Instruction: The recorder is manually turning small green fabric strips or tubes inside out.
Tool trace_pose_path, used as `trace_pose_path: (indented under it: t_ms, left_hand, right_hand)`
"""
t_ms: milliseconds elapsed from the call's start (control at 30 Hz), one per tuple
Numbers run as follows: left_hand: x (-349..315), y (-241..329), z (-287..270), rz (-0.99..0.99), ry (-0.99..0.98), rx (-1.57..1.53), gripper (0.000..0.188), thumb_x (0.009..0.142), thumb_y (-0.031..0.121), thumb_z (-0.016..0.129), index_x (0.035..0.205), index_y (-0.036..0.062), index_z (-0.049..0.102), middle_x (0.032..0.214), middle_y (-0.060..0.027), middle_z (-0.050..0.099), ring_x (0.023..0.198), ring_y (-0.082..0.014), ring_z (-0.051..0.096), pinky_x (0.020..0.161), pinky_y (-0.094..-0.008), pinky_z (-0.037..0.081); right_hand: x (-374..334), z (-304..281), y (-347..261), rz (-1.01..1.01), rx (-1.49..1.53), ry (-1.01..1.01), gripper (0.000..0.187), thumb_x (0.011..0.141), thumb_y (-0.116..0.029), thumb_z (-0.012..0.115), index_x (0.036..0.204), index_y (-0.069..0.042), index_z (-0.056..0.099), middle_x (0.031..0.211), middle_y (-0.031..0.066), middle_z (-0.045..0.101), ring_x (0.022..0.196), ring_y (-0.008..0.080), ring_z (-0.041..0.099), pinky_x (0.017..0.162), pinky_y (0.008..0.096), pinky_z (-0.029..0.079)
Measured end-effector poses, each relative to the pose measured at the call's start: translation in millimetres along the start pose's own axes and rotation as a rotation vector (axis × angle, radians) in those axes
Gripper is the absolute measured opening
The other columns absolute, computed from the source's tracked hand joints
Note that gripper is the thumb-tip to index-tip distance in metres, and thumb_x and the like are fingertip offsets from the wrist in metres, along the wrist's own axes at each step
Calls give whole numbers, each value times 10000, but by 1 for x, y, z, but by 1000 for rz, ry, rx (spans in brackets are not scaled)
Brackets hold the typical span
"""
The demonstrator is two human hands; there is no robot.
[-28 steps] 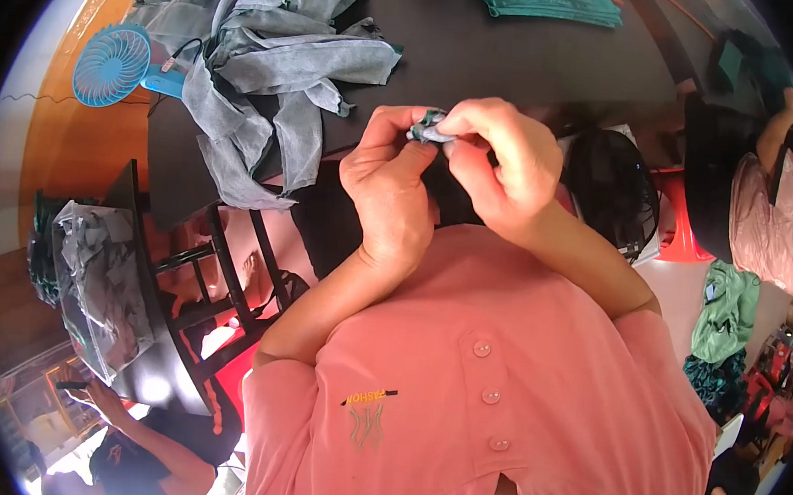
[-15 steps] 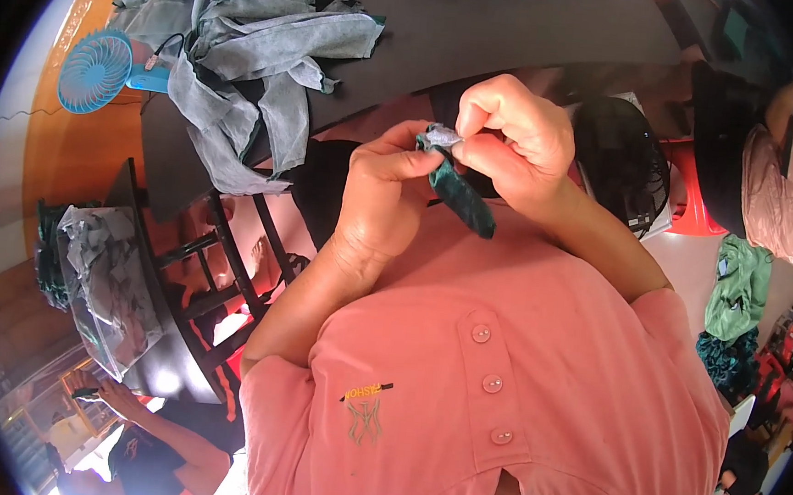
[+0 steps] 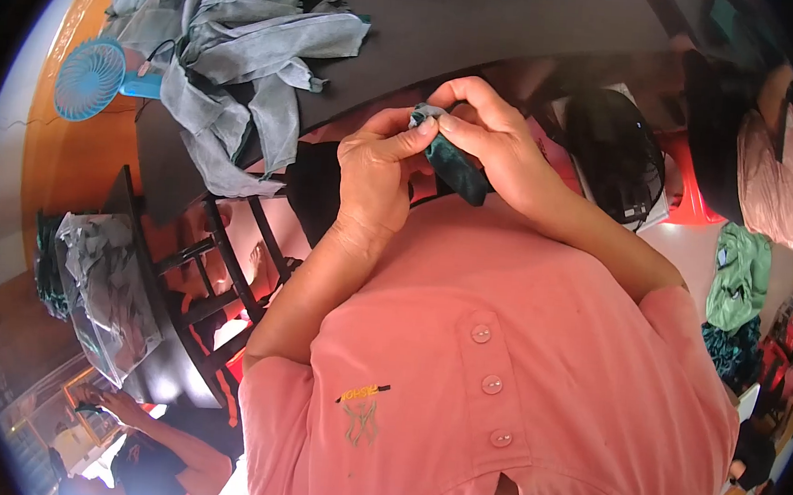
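Closest to you: your pink shirt point(image 3: 417, 350), three buttons down the front, small embroidered mark on the chest. Both your forearms are bent, hands up in front of the shirt, near the table edge.

Your left hand point(image 3: 374, 168) pinches the greyish end of a green cloth piece point(image 3: 458, 172) between thumb and forefinger. Your right hand point(image 3: 489, 136) pinches the same end, thumb tip just beside the left thumb. Other right fingers curl behind; can't tell if they touch the cloth. The dark green part hangs below the grip, slanting down to your right, between the hands.

Past the hands: dark table point(image 3: 411, 37). Grey cloth strips point(image 3: 263, 45) heaped on its left side, some drooping over the edge. Blue fan point(image 3: 90, 79) just left of the heap.

Off to your right: black rounded thing point(image 3: 614, 157), too dark to identify, near a red stool point(image 3: 692, 184). Light green cloth point(image 3: 739, 276) lies farther right.

Off to your left: clear bag point(image 3: 109, 283) with grey scraps inside. Beyond it, a co-worker's hand point(image 3: 119, 406) holds something small and dark.
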State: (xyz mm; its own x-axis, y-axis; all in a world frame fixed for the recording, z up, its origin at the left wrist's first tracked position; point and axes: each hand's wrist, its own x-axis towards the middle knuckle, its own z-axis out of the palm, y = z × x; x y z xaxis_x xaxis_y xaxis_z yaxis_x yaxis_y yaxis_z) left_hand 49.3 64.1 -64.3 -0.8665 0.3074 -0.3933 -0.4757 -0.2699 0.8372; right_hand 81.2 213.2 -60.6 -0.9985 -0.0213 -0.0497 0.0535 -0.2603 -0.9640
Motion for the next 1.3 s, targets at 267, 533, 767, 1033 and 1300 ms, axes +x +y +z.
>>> trace_pose_path:
  t_ms: [267,533,767,1033,1300]
  left_hand:
    - [0,-19,0,146,60,64,180,859,125,712,969,-5,652,707,-55,606,502,-122,526,456,-247,452]
    - [-6,-24,-11,-15,4,-61,165,884,150,695,918,11,613,721,-32,520,586,-113,492,480,-256,351]
    - [-7,-37,-27,-417,-431,-427,205,965,269,578,980,98,465,611,-10,394,479,-128,352,449,-283,300]
    - [-10,-29,-13,-456,-687,-205,232,917,206,576,754,51,519,489,-50,408,363,-127,333,342,-268,273]
    - [-11,-22,-24,-399,-792,-36,669,1000,466,426,760,-134,601,503,-115,500,309,-138,341,341,-255,360]
  right_hand:
    - [4,0,-11,583,340,46,242,963,-218,504,1120,-51,580,869,74,623,643,180,605,524,273,475]
    - [8,0,46,-233,-259,79,224,956,-232,589,878,-23,596,740,65,642,527,172,577,519,297,453]
    - [36,-22,79,-468,-815,82,178,924,-201,624,896,-28,596,655,88,553,544,177,533,515,300,426]
    - [73,-4,102,-276,-768,-240,323,891,-443,577,911,-127,639,774,131,638,684,322,633,582,402,461]
    - [69,31,111,-71,-203,-452,338,854,-356,672,852,-19,645,685,34,594,615,126,538,568,290,422]
